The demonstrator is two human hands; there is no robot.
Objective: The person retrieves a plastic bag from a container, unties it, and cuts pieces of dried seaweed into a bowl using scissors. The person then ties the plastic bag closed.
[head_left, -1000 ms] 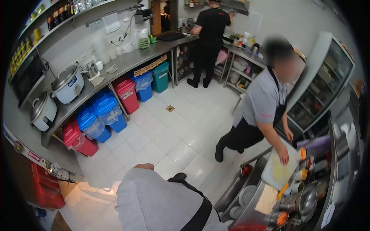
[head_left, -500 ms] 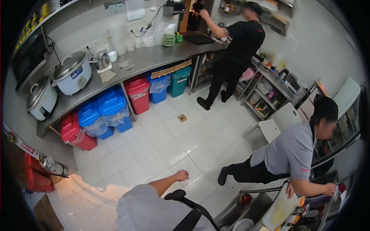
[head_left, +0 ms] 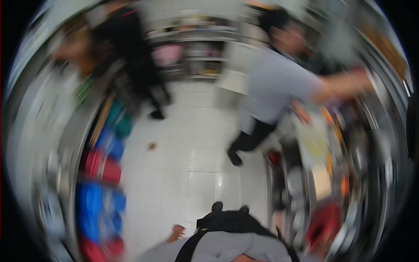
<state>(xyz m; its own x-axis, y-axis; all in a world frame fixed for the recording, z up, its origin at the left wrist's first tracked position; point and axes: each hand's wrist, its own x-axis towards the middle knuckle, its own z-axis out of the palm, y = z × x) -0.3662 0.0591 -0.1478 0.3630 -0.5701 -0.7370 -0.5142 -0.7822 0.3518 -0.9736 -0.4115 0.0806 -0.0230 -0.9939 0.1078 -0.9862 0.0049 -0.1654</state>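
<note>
My left hand (head_left: 176, 233) hangs beside my body at the bottom of the head view, above the tiled floor and touching nothing. Motion smears its fingers. At lower right, a blurred patch of skin that looks like my right hand (head_left: 321, 249) is just below a dark red object (head_left: 324, 225) at the counter. I cannot make out what the red object is, or whether the hand grips it. My black apron (head_left: 235, 222) and grey shirt show at the bottom.
A co-worker in grey (head_left: 279, 83) leans over the counter at right, beside a pale board (head_left: 312, 142). Another person in black (head_left: 126, 43) stands at far left. Blue bins (head_left: 94, 205) and a red bin (head_left: 102, 166) line the left counter. A white chair (head_left: 235, 78) stands behind.
My view has swung to the right, so the right counter and the red object are now in sight. My left hand now appears lower and further left. The co-worker in grey reaches further out.
</note>
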